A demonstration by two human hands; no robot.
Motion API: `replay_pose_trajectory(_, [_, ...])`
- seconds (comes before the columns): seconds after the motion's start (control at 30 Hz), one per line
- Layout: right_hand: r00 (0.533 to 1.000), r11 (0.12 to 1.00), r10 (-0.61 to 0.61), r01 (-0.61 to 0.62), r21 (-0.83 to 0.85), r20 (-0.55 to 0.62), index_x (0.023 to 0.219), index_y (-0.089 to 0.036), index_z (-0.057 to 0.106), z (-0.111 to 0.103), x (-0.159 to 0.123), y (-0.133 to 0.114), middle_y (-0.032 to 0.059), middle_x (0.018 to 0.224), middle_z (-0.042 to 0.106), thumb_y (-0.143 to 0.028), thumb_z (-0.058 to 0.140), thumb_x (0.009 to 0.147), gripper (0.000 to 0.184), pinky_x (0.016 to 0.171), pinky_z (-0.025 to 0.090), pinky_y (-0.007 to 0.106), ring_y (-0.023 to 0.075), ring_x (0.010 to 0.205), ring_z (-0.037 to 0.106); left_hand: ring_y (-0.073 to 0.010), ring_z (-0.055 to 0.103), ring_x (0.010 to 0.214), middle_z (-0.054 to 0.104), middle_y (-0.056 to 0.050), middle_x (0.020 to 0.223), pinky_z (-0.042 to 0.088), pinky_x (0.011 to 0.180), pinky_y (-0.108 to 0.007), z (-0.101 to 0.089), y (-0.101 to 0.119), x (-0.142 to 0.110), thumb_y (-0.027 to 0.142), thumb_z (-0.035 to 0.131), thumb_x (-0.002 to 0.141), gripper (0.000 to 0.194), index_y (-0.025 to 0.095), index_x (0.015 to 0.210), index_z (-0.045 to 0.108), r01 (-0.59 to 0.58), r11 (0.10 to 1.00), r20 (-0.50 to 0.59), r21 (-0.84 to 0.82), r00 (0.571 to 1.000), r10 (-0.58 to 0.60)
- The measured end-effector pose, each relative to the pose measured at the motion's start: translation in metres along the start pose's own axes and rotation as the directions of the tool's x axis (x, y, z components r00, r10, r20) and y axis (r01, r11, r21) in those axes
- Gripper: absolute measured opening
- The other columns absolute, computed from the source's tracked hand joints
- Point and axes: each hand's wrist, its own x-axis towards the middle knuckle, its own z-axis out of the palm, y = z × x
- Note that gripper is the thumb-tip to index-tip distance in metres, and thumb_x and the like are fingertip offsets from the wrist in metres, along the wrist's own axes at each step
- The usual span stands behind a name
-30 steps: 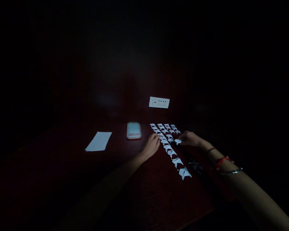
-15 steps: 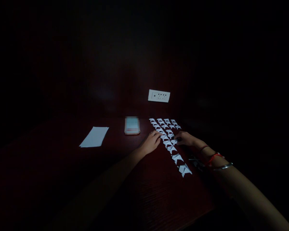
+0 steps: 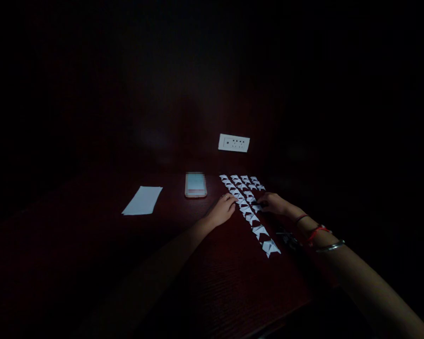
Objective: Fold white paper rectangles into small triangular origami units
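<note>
Small white origami figures (image 3: 260,231) lie on the dark table in several rows, one row much longer than the others. My left hand (image 3: 223,210), with a ring on one finger, rests at the left side of the long row. Its fingers reach out and their tips touch the edge of a figure. My right hand (image 3: 273,204) is at the near end of the second row. Its fingers are bent together on a white origami figure (image 3: 256,207), which is partly covered by the fingertips.
A phone (image 3: 195,185) with a blurred screen lies left of the rows. Farther left is a stack of white paper (image 3: 143,200). A dark, unclear object (image 3: 288,238) lies beneath my right forearm. A socket panel (image 3: 233,143) is on the wall behind. Surroundings are very dark.
Both hands stay at almost the same places among the origami figures. The view has shifted slightly, so the paper and phone appear a little farther right.
</note>
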Motion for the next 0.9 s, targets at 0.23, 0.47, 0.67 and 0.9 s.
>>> replay_pose_trajectory(0.23, [0.995,1.0,0.021,-0.019,0.015,-0.096,0.086,-0.016,0.063,-0.018,-0.01,-0.044,0.0055,0.08,0.06,-0.02,0.055,0.067,0.021,0.066,0.039,0.023,0.0154,0.071,0.054,-0.0154,0.046,0.093,0.046,-0.004,0.1,0.038,0.086,-0.03,-0.032,0.009,-0.027,0.012,0.04,0.078,0.025,0.018,0.099,0.051,0.031,0.996,-0.008,0.078,0.999,-0.031])
replay_pose_trajectory(0.47, [0.979,0.974,-0.139,0.162,0.156,-0.147,0.087,-0.015,0.063,0.007,0.037,-0.152,0.0061,0.084,0.061,-0.024,0.053,0.071,0.021,0.069,0.04,0.022,0.015,0.076,0.055,-0.0171,0.041,0.102,0.043,-0.004,0.11,0.032,0.091,-0.031,-0.142,-0.005,-0.112,0.013,0.04,0.078,0.028,0.021,0.103,0.05,0.171,0.948,-0.014,0.268,0.985,-0.173])
replay_pose_trajectory(0.67, [0.945,0.925,-0.245,0.295,0.24,-0.215,0.096,-0.013,0.059,0.04,0.098,-0.26,0.0093,0.095,0.057,-0.026,0.05,0.074,0.027,0.079,0.038,0.024,0.0171,0.089,0.051,-0.0193,0.043,0.1,0.044,-0.007,0.107,0.033,0.089,-0.035,-0.22,-0.045,-0.178,0.015,0.037,0.08,0.027,0.017,0.104,0.048,0.458,0.797,-0.164,0.394,0.888,-0.429])
replay_pose_trajectory(0.9, [0.925,0.918,-0.274,0.333,0.215,-0.262,0.11,-0.013,0.049,0.056,0.15,-0.307,0.0122,0.11,0.05,-0.031,0.047,0.077,0.038,0.088,0.032,0.031,0.0198,0.104,0.043,-0.019,0.048,0.095,0.054,-0.006,0.1,0.037,0.084,-0.033,-0.222,-0.08,-0.186,0.013,0.042,0.075,0.03,0.017,0.105,0.048,0.569,0.733,-0.159,0.373,0.817,-0.554])
